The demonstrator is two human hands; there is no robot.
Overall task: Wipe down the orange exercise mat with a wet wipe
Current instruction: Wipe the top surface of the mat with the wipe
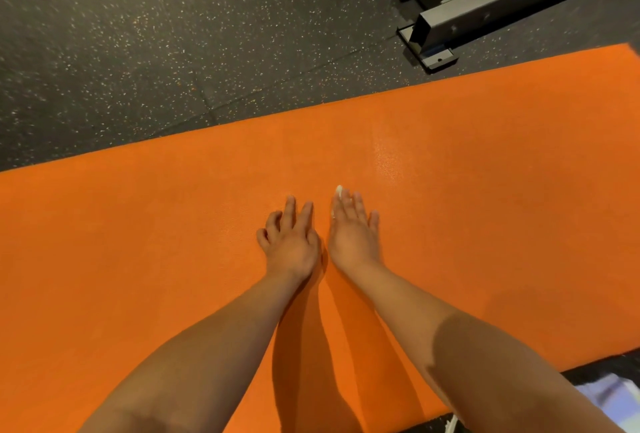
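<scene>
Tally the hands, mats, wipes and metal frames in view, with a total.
Hands: 2, left hand and right hand
Mat: 1
Wipe: 1, white edge showing under the right hand
Metal frame: 1
Total: 5

One orange exercise mat [138, 242] runs from 9 o'clock to 3 o'clock. Two bare hands lie on it: one left hand [291, 242] and one right hand [353, 231]. One wet wipe [338, 191] shows as a white sliver at the right fingertips. One grey metal frame [485, 6] sits at 1 o'clock. One pale, blurred item [609, 394] lies at 5 o'clock.
</scene>
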